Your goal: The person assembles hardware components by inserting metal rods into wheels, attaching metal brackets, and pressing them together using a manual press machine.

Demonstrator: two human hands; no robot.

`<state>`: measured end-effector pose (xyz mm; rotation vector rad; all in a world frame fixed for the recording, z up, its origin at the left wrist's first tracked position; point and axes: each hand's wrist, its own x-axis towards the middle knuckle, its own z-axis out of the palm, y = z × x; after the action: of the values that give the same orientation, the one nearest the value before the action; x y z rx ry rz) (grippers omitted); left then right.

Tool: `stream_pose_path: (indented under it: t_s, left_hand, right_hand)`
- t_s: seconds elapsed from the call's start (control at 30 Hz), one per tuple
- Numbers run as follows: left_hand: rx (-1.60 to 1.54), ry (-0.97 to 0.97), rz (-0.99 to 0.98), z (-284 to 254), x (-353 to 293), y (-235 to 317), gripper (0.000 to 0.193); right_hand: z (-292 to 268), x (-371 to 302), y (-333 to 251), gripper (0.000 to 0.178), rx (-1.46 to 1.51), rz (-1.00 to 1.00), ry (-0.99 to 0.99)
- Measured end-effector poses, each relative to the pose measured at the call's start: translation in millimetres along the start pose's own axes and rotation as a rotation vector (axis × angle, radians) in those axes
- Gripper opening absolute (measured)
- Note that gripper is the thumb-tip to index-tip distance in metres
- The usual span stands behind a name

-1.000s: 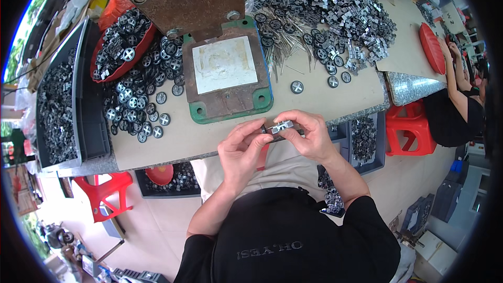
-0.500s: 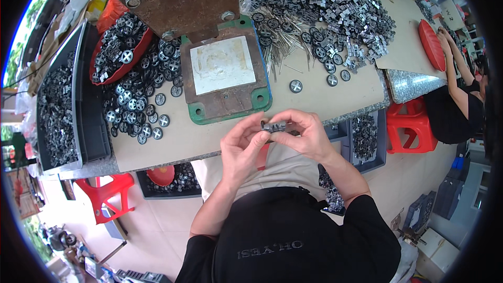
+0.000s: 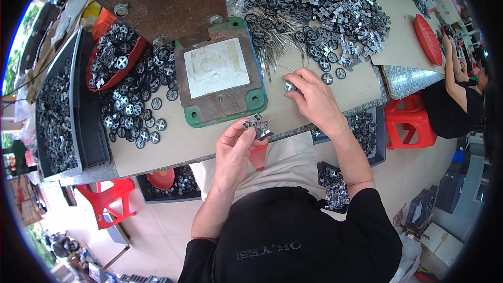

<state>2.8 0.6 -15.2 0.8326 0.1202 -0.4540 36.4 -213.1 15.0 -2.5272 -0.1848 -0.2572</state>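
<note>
My left hand [image 3: 234,152], near the bench's front edge, is closed on a small dark toy-car chassis piece [image 3: 260,129]. A thin metal axle pokes out at its right end. Farther right, my right hand [image 3: 320,102] pinches a black toy wheel [image 3: 289,86] with a silver cross-shaped hub, low over the bench top. Between my hands and the far side, a green-based press [image 3: 197,117] carries a white plate [image 3: 217,68]. Loose wheels [image 3: 134,109] lie in a pile to its left. Thin metal axles [image 3: 272,55] are scattered to its right.
Dark chassis pieces [image 3: 325,5] are heaped at the back right. At the left stand a red basket [image 3: 112,81] and a dark bin [image 3: 91,105]. The press's rusty upper body [image 3: 157,2] overhangs the back. A co-worker's arm [image 3: 455,81] works at the far right, by a red tray [image 3: 427,39].
My right hand has left the chassis piece, moved right and away from me, and closed on a wheel lying on the bench. My left hand keeps the chassis piece, slightly lower and left.
</note>
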Motion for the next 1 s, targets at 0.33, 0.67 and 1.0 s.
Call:
stream_pose_path:
  t_s: [0.33, 0.67, 1.0]
  left_hand:
    - [0.105, 0.041, 0.07, 1.2, 2.0, 2.4, 0.018]
    - [0.119, 0.035, 0.097, 6.3, 1.4, 2.9, 0.019]
    - [0.465, 0.077, 0.239, 7.1, -3.3, 9.8, 0.024]
  right_hand:
    - [4.9, -23.6, -26.3, 0.031, 1.114, 0.19, -0.285]
    - [24.1, -33.4, -20.6, 0.033, 1.451, 0.309, -0.348]
    - [22.0, -27.9, -22.4, 0.027, 1.162, 0.279, -0.286]
